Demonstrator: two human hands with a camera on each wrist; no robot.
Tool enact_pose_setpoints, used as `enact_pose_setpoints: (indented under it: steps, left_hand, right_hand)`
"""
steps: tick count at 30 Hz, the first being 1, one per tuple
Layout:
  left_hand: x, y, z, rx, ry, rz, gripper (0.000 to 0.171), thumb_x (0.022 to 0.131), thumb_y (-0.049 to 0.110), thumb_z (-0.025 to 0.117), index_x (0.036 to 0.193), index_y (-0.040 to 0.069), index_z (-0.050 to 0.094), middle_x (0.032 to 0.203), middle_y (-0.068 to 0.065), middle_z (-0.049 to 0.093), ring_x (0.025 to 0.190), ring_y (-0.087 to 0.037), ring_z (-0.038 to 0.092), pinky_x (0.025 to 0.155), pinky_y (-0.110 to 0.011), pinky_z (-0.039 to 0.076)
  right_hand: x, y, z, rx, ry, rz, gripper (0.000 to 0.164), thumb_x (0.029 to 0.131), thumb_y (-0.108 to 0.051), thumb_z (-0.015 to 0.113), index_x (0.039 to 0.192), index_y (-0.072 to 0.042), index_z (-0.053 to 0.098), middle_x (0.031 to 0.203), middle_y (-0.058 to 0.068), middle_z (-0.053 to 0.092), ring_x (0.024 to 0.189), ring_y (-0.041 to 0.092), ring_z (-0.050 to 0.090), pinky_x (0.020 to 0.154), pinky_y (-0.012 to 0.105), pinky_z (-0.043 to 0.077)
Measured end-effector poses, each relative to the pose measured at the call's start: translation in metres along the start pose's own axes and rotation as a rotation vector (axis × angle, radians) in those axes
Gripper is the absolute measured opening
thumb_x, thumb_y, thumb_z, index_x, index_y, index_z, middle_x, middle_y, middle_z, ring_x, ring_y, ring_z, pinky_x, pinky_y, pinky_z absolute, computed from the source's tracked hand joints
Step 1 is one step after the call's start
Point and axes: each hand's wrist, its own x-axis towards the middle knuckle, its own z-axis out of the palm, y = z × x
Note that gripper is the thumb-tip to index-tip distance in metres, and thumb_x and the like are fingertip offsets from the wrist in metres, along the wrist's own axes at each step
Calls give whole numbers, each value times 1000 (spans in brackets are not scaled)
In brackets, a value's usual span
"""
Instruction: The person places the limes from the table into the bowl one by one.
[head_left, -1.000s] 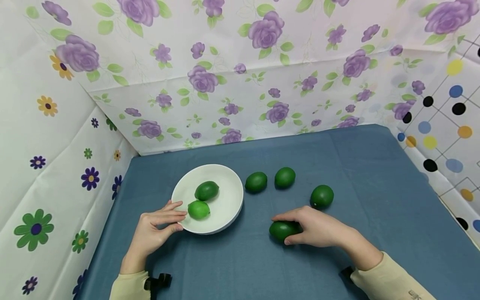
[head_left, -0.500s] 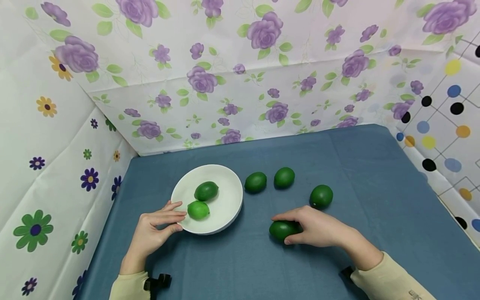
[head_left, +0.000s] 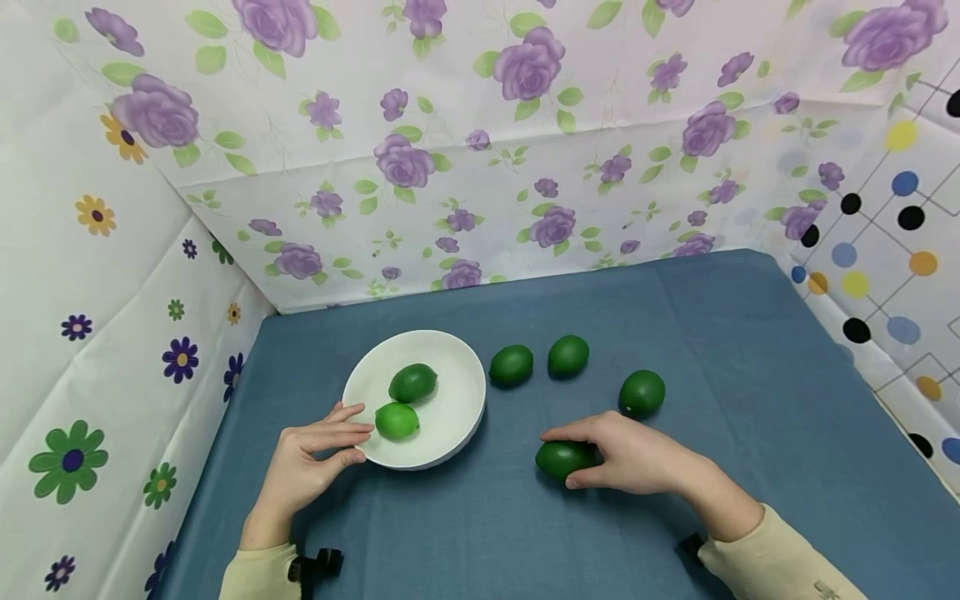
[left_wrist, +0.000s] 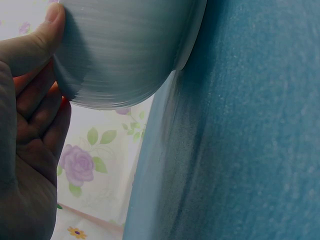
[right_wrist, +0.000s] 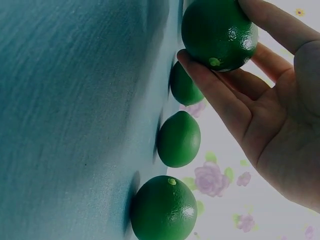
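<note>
A white bowl (head_left: 457, 417) stands on the left part of the blue cloth, a dark green lime (head_left: 413, 382) and a lighter lime (head_left: 397, 421) inside it. My left hand (head_left: 311, 458) pinches the bowl's near-left rim; in the left wrist view the thumb lies on one side of the bowl (left_wrist: 120, 55) and the fingers reach behind it. To the right of the bowl, my right hand (head_left: 637, 454) grips a dark green lime (head_left: 561, 459) between thumb and fingers. The right wrist view shows this lime (right_wrist: 217, 32) held at the fingertips, its stem end facing the camera.
Three more dark limes lie on the cloth: one lime (head_left: 512, 366) close to the bowl, another lime (head_left: 568, 356) beside it, and a third lime (head_left: 642, 393) just beyond my right hand. A flowered sheet (head_left: 480, 167) rises behind the table; patterned sheets flank both sides.
My right hand and the lime in it have shifted very slightly left. The left hand keeps its hold on the bowl, and the other limes stay where they were.
</note>
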Motion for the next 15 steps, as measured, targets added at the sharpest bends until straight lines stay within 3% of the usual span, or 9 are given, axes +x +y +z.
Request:
enact_pose_setpoints:
  steps: [9, 15]
  left_hand:
    - [0, -1, 0, -1, -1, -3, 39, 69, -23, 87, 104, -5, 84, 107, -19, 80, 131, -24, 67, 127, -40, 39]
    - [0, 1, 0, -3, 1, 0, 40, 69, -23, 87, 104, -5, 84, 107, -20, 80, 132, -24, 67, 127, -40, 39]
  right_hand:
    - [1, 0, 0, 13, 0, 0, 57, 96, -30, 85, 149, -23, 66, 142, -10, 67, 108, 2, 64, 90, 33, 60]
    - [2, 0, 0, 8, -3, 3, 57, 96, -32, 85, 149, -23, 66, 142, -11, 67, 106, 2, 64, 88, 34, 60]
